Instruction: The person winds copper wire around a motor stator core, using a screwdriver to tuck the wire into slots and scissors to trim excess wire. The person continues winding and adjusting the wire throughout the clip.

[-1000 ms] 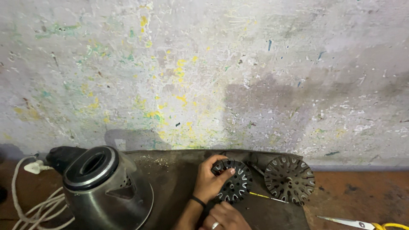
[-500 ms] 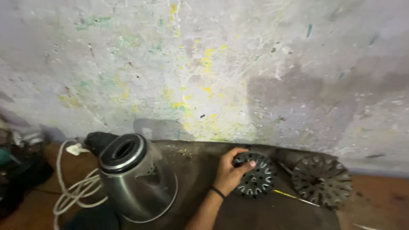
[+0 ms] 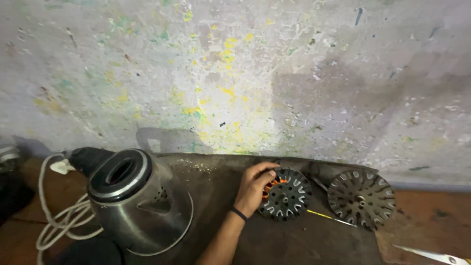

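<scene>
One hand [image 3: 254, 185] lies with curled fingers on the rim of a dark slotted motor disc [image 3: 286, 194] with copper winding, flat on the worktop [image 3: 216, 186]; which hand it is I cannot tell, and no other hand shows. The disc looks heavy, stiff and sharp-edged, best gripped by the rim. I count two discs, the second [image 3: 361, 198] just beside, and one steel kettle [image 3: 137, 201].

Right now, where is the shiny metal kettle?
In the head view, the shiny steel kettle stands low on the left, between the white coiled cord and the hand.
</scene>
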